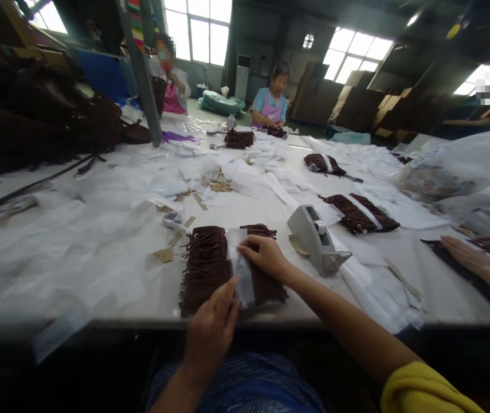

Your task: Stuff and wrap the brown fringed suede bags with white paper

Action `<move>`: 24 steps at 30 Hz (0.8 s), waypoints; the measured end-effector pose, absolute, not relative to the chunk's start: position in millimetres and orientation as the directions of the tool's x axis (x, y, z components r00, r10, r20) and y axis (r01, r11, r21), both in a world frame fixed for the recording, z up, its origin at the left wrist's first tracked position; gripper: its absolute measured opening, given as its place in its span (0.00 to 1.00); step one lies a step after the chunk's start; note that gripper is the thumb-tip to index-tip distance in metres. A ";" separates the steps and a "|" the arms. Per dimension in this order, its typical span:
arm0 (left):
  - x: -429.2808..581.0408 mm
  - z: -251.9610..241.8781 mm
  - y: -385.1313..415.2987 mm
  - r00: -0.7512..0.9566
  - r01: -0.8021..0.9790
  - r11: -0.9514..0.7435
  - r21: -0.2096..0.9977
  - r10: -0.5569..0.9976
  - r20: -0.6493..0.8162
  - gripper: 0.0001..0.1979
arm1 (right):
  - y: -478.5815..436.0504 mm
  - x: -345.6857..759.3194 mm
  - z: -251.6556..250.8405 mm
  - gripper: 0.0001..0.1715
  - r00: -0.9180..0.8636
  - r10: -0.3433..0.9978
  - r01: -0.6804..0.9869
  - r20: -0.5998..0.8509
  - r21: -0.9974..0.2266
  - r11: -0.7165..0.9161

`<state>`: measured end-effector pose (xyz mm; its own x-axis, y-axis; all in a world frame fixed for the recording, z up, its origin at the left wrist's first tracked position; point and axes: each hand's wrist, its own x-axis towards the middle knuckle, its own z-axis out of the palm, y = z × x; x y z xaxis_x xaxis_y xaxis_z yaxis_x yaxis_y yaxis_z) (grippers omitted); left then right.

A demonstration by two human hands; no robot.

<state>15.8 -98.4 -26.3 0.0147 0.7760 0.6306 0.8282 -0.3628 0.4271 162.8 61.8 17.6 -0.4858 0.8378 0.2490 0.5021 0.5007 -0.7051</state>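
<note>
A dark brown fringed bag [208,269] lies flat at the table's near edge, with a whitish translucent strip [245,281] across its middle. My right hand [266,256] is closed in a pinch on the strip's upper part, thumb and fingertips together. Lower down, my left hand [214,321] is closed too, its fingertips pressed at the strip's left edge. What exactly sits under those fingertips is partly hidden. Just right of the bag stands a grey tape dispenser [316,238].
White sheets [98,229] cover much of the table's left side. Another fringed bag [360,212] with a white band lies beyond the dispenser. A co-worker's hands [472,258] rest on dark material at right. Another person [270,106] works across the table. A metal post [144,74] rises at left.
</note>
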 end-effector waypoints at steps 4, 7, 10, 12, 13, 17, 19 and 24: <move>11.6 -22.5 -89.7 0.034 0.860 -0.322 0.395 0.809 0.587 0.21 | 72.4 157.0 16.8 0.13 -0.491 0.841 0.542 0.226 -0.677 0.498; 10.9 -19.4 -84.4 0.064 0.892 -0.301 0.338 0.823 0.565 0.20 | 79.9 153.3 17.5 0.14 -0.502 0.844 0.572 0.188 -0.660 0.487; 12.3 -8.8 -79.7 0.091 0.935 -0.247 0.255 0.861 0.501 0.20 | 85.7 150.3 20.9 0.16 -0.490 0.864 0.623 0.115 -0.647 0.440; 12.6 0.8 -74.5 0.116 0.961 -0.212 0.177 0.892 0.437 0.21 | 88.7 149.0 23.5 0.16 -0.487 0.873 0.642 0.033 -0.663 0.383; 12.0 4.8 -70.8 0.143 0.968 -0.215 0.133 0.900 0.413 0.23 | 90.0 148.6 24.6 0.16 -0.488 0.873 0.643 -0.008 -0.680 0.353; 4.2 7.7 -49.3 0.326 0.934 -0.357 0.019 0.873 0.363 0.30 | 95.2 148.5 25.6 0.19 -0.494 0.858 0.614 -0.144 -0.756 0.227; -1.5 3.0 -38.9 0.400 0.905 -0.425 0.013 0.863 0.307 0.35 | 98.4 148.1 24.4 0.22 -0.485 0.849 0.615 -0.209 -0.772 0.161; -10.0 -0.5 -27.5 0.457 0.879 -0.473 0.058 0.871 0.181 0.41 | 104.2 140.8 25.3 0.24 -0.479 0.833 0.656 -0.277 -0.743 0.130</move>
